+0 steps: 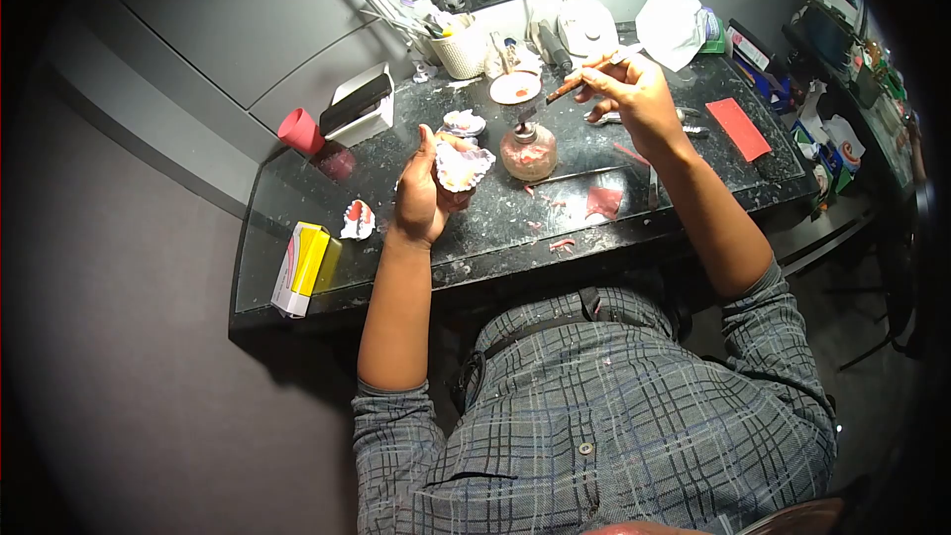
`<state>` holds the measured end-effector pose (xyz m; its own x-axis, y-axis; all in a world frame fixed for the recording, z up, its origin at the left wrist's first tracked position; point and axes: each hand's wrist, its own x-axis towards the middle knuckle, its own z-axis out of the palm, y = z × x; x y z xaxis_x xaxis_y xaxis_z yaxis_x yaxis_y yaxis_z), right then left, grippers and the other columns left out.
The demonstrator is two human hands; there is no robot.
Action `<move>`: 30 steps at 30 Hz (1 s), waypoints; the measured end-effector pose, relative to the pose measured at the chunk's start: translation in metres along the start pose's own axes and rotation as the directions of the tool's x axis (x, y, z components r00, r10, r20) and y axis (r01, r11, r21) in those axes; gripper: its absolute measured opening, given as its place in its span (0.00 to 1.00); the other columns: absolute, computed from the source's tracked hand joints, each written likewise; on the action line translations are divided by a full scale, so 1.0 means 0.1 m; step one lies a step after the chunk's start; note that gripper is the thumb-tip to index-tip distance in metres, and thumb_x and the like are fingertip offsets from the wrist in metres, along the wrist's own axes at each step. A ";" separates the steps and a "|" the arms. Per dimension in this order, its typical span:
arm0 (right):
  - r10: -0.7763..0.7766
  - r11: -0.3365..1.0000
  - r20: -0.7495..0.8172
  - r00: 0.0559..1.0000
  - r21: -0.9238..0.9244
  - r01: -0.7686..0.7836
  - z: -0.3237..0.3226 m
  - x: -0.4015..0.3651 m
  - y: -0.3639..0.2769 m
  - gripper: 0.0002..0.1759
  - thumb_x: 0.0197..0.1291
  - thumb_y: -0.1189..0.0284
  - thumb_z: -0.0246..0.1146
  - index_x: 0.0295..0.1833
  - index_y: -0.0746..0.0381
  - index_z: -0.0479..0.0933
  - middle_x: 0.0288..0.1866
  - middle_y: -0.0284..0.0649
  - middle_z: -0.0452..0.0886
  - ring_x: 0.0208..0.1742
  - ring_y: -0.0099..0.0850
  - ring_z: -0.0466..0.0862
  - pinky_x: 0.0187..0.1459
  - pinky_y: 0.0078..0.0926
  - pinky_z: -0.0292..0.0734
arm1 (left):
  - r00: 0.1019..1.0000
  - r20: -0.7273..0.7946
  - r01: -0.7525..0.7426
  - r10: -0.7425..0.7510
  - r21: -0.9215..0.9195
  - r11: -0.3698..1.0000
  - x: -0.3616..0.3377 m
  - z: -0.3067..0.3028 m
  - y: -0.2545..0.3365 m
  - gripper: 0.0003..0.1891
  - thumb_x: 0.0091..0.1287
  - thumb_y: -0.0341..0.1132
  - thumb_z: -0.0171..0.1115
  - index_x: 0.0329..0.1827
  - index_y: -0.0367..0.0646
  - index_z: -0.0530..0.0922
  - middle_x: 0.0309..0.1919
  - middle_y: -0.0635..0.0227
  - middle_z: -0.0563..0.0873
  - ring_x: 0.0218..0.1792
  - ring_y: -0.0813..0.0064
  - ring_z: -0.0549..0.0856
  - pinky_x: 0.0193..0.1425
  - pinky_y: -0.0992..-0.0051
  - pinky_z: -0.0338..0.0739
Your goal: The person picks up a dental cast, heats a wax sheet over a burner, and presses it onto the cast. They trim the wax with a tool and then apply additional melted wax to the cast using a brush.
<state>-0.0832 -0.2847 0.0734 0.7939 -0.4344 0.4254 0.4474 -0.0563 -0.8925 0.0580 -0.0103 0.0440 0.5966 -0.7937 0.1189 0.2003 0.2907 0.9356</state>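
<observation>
Just left of the spirit burner (528,155), the left hand (420,190) grips a dental cast (464,167), thumb raised along its near side. To the burner's right and slightly beyond, the right hand (639,94) pinches a slim brown-handled tool (569,88) between thumb and fingers. For steady work here, a light pencil grip and a tip kept just above the wick would seem best, with the cast held well aside from the heat; no flame can be made out.

The tool's long axis slants down and leftward from the fingers, its working end pointing at the burner's top; whether they touch is unclear. The cast's scalloped edge faces the burner, its broad pale face turned up toward the wearer; its long axis is hard to judge.
</observation>
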 end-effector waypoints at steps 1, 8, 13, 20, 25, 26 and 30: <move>0.003 1.000 -0.004 1.000 -0.005 -0.003 0.00 0.00 0.00 0.10 0.71 0.72 0.66 0.50 0.68 0.81 0.42 0.43 0.88 0.39 0.27 0.88 0.33 0.24 0.85 | 0.999 0.037 0.011 -0.009 -0.028 1.000 0.00 -0.01 0.01 0.31 0.83 0.61 0.37 0.46 0.43 0.79 0.30 0.65 0.85 0.20 0.79 0.77 0.21 0.79 0.67; 0.007 1.000 -0.008 1.000 -0.017 -0.007 0.01 -0.01 -0.03 0.10 0.70 0.72 0.66 0.50 0.68 0.82 0.43 0.44 0.89 0.39 0.28 0.88 0.33 0.24 0.84 | 1.000 0.000 0.021 -0.021 -0.045 0.999 -0.01 0.03 0.01 0.27 0.84 0.54 0.38 0.50 0.40 0.79 0.31 0.65 0.85 0.20 0.78 0.76 0.21 0.78 0.67; -0.130 0.985 0.251 0.959 0.140 0.096 0.15 -0.10 -0.03 0.10 0.70 0.75 0.67 0.52 0.67 0.79 0.44 0.44 0.89 0.39 0.27 0.88 0.33 0.21 0.83 | 0.996 0.090 0.027 -0.022 -0.053 0.998 -0.02 0.05 -0.03 0.24 0.85 0.50 0.37 0.51 0.40 0.78 0.31 0.64 0.85 0.20 0.78 0.76 0.21 0.77 0.67; -0.174 0.983 0.388 0.905 0.124 0.136 0.38 -0.25 -0.05 0.09 0.72 0.74 0.66 0.52 0.64 0.77 0.48 0.38 0.89 0.45 0.19 0.87 0.37 0.15 0.81 | 0.991 0.112 0.081 -0.078 -0.019 0.997 -0.05 0.14 0.00 0.22 0.84 0.50 0.38 0.52 0.42 0.76 0.27 0.66 0.81 0.18 0.75 0.72 0.21 0.76 0.63; -0.175 0.982 0.401 0.899 0.134 0.132 0.41 -0.26 -0.02 0.08 0.72 0.75 0.66 0.53 0.64 0.77 0.48 0.38 0.89 0.45 0.19 0.87 0.39 0.16 0.81 | 0.987 0.139 0.085 -0.079 -0.040 0.996 -0.04 0.15 -0.03 0.21 0.84 0.49 0.37 0.54 0.43 0.75 0.29 0.64 0.82 0.19 0.73 0.74 0.22 0.74 0.65; -0.174 0.982 0.402 0.899 0.134 0.131 0.41 -0.26 -0.02 0.08 0.72 0.75 0.66 0.53 0.64 0.77 0.48 0.38 0.89 0.45 0.19 0.87 0.39 0.16 0.81 | 0.991 0.109 0.075 -0.074 -0.005 0.997 -0.05 0.16 -0.03 0.21 0.84 0.50 0.37 0.56 0.44 0.74 0.29 0.64 0.82 0.20 0.72 0.75 0.22 0.73 0.67; -0.152 0.988 0.402 0.903 0.092 0.125 0.41 -0.27 -0.01 0.08 0.72 0.76 0.66 0.53 0.65 0.77 0.47 0.39 0.89 0.47 0.21 0.87 0.44 0.18 0.82 | 0.991 0.118 0.056 -0.062 0.049 0.997 -0.03 0.13 -0.03 0.21 0.84 0.50 0.37 0.59 0.44 0.73 0.31 0.63 0.83 0.23 0.69 0.79 0.22 0.70 0.72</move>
<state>-0.0879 -0.2361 0.0694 0.8145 -0.0218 0.5798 0.5792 -0.0270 -0.8147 0.0456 -0.0156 0.0447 0.4869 -0.8678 0.0994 0.1950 0.2189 0.9561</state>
